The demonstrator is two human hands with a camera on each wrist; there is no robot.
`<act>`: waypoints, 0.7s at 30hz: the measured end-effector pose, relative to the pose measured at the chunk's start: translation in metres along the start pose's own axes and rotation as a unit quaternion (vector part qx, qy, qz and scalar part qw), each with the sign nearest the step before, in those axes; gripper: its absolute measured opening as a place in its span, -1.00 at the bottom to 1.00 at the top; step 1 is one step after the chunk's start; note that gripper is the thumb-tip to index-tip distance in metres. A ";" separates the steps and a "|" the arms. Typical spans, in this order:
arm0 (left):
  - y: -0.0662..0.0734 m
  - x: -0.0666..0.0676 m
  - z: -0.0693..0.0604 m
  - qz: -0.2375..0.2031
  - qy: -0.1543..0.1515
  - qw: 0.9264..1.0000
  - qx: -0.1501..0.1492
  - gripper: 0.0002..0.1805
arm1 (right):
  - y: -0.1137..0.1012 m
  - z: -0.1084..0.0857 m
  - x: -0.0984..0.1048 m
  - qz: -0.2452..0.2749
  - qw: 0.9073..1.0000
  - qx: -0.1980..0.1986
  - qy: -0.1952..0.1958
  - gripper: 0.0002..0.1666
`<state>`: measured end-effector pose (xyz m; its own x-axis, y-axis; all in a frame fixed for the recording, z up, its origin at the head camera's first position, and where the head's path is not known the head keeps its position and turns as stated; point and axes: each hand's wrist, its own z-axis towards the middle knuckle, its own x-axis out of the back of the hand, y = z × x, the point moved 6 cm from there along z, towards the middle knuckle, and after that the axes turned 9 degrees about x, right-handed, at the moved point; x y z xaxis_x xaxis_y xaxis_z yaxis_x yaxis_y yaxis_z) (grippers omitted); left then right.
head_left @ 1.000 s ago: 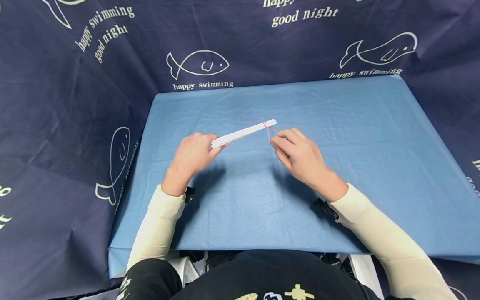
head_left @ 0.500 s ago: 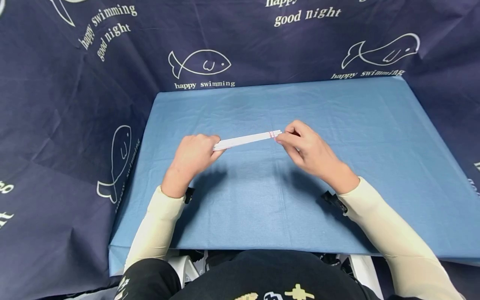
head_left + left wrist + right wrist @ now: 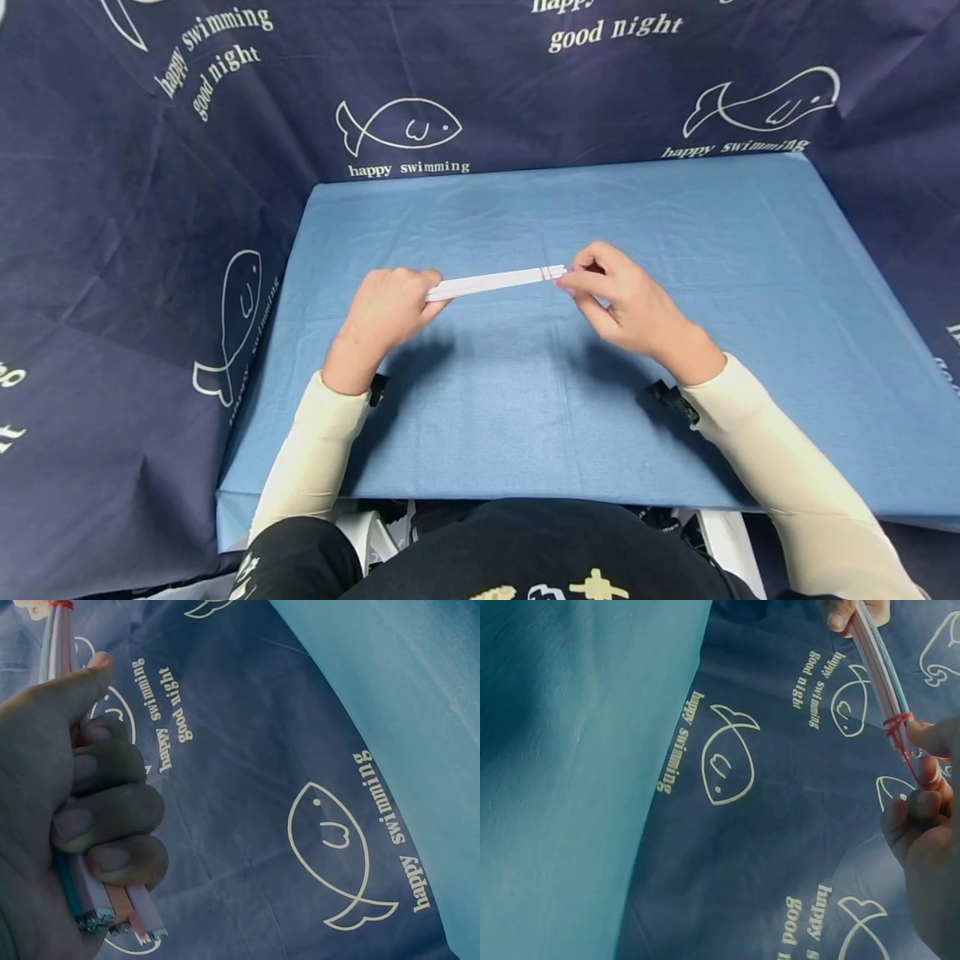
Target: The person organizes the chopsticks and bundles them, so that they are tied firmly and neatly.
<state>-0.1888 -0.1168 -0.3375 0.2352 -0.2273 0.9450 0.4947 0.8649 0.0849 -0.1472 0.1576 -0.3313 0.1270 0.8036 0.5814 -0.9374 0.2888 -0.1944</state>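
My left hand (image 3: 392, 308) grips one end of a bundle of long thin sticks (image 3: 487, 284), fingers curled round it. White in the head view, the sticks look pale pink, blue and orange in the left wrist view, with jagged-edged ends (image 3: 95, 918) below the fist. A red rubber band (image 3: 897, 722) is wound round the bundle near its other end. From it a strand stretches to my right hand (image 3: 626, 304), whose thumb and fingers pinch it beside the tip of the bundle. The bundle is held above the table, nearly level.
A blue cloth covers the table (image 3: 480, 417). Dark navy fabric (image 3: 570, 108) with fish drawings and lettering hangs behind it and at both sides. The person's body is at the front edge.
The right hand has moved slightly right and the long loop of rubber band has shortened at the bundle's end. The bundle's far end has dropped, making it more level. Little changes over the last half second.
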 end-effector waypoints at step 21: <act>-0.002 0.014 0.001 -0.011 0.042 0.999 0.025 -0.60 | 0.012 -0.014 -0.023 0.182 0.944 -0.261 0.090 -0.87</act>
<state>-0.1873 -0.1212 -0.3241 0.2953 -0.2815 0.9130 0.4593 0.8798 0.1227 -0.1571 0.1499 -0.3579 -0.0754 0.9610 0.2660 -0.6487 0.1554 -0.7451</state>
